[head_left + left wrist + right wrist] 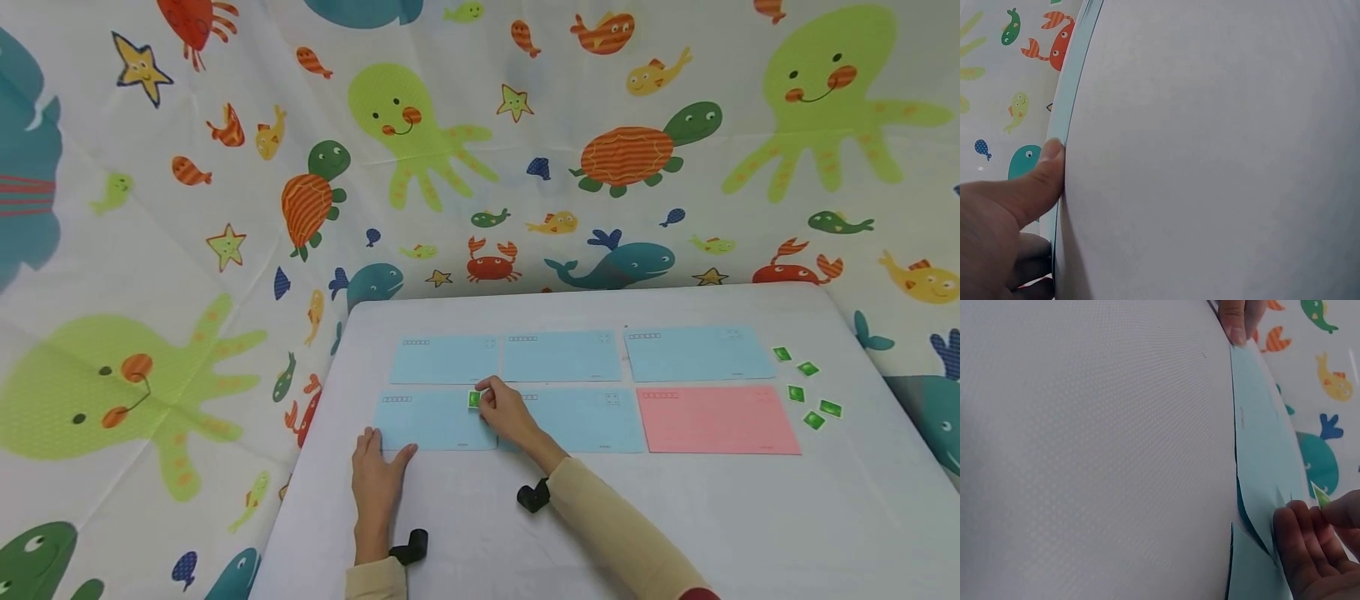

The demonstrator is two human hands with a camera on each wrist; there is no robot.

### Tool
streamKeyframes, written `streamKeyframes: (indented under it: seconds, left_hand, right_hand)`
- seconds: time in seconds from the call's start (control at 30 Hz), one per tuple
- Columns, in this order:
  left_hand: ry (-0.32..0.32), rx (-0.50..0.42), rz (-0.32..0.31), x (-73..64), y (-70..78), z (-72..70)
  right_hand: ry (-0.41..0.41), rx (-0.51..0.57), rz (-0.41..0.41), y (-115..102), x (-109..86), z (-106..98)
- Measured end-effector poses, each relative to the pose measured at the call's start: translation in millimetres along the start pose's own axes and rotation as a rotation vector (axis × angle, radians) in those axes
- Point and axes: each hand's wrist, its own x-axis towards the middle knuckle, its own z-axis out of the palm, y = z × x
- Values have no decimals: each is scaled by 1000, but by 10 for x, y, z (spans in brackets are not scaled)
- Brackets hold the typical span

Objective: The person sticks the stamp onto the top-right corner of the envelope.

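My right hand (510, 414) pinches a small green stamp (474, 400) between thumb and fingertip, at the upper right corner of a light blue envelope (431, 425). From the right wrist, the same stamp (1320, 495) stands tilted at the fingertips, the other fingers lying along the envelope (1266, 434). My left hand (378, 479) rests at that envelope's lower left corner with its fingers extended and its thumb spread. Its thumb (1044, 175) lies on the blue edge in the left wrist view. Part of the neighbouring blue envelope (581, 425) is hidden by my right hand.
Three more blue envelopes (446, 362) make up the back row. A pink envelope (716, 425) lies at the front right, with several loose green stamps (796, 393) beyond it. All lie on a white-covered table (465, 525), with a printed sea-animal cloth (457, 242) hanging behind.
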Motion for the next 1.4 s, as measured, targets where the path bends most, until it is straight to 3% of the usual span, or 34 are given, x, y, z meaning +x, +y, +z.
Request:
streamKeyframes:
  seconds: [1.4]
  left_hand:
    - [15,-2,-7,-6,27,-7]
  right_hand:
    - [-21,-16,66,-5,210,127]
